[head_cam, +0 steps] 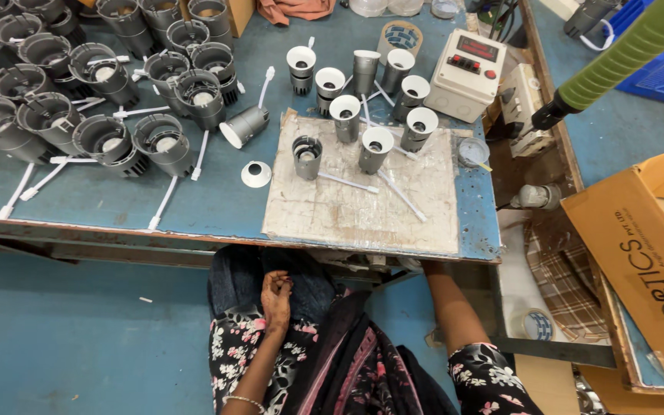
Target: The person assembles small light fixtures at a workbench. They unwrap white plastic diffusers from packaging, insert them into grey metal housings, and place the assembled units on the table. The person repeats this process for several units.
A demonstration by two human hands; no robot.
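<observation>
Blue-painted bench [217, 204] carrying rows of grey lamp housings. Resting palm-down on the lap, below the bench edge: left hand [276, 296], fingers loosely curled, holding nothing, lying on dark cloth beside a floral garment [236, 346]. Reaching up under the bench's front edge: right hand [423, 267], mostly hidden by the bench, so cannot tell whether spread or closed, nor whether gripping anything; only the forearm showing, with a floral sleeve at the bottom.

Lying on the bench directly above both hands: worn pale work mat [363, 207]. Standing on the mat: grey open housing [307, 157] and white-rimmed housing [376, 148], near each other but apart, with white cable ties [347, 183] lying loose just beside them. Clustering along the mat's far edge and beyond it: about 8 more white-rimmed housings [330, 81], upright. Lying on the bench just left of the mat: white ring [256, 174], and farther back a housing tipped on its side [244, 125]. Crowding the bench's left part: dark grey housings [101, 138] with white ties trailing. Sitting at the far right corner: beige control box [466, 73]. Standing right of the bench: cardboard box [639, 246].
</observation>
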